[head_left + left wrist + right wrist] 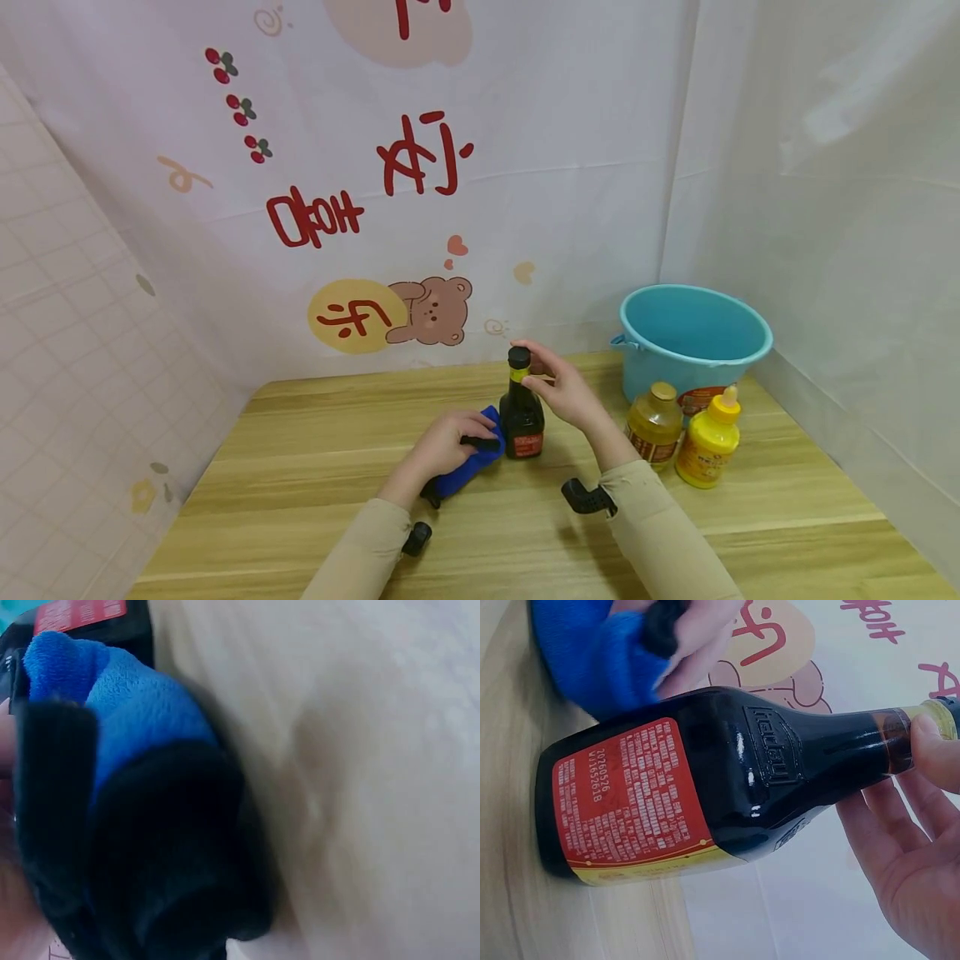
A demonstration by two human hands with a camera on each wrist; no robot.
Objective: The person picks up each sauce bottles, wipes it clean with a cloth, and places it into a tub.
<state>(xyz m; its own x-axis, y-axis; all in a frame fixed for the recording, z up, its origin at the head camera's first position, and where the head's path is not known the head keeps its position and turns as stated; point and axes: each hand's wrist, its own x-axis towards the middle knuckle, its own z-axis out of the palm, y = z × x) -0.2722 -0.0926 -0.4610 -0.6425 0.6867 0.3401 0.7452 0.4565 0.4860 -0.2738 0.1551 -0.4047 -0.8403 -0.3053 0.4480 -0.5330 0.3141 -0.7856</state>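
A dark sauce bottle [522,425] with a black cap and a red label stands upright on the wooden table. My right hand [562,390] holds it by the neck; the right wrist view shows the thumb on the yellow neck band [924,729] and the fingers around the far side. In my left hand [448,442] is a blue fluffy cloth [468,473] with black parts, one of them a strap-like piece [56,802]. The cloth lies against the lower side of the bottle. Part of the left hand is cut off in the left wrist view.
On the right, a light blue bucket [645,367] stands near the back. Before it are a capped jar [654,429] of amber contents and a yellow squeeze bottle [707,450]. A white printed sheet [570,208] hangs behind the table [315,467].
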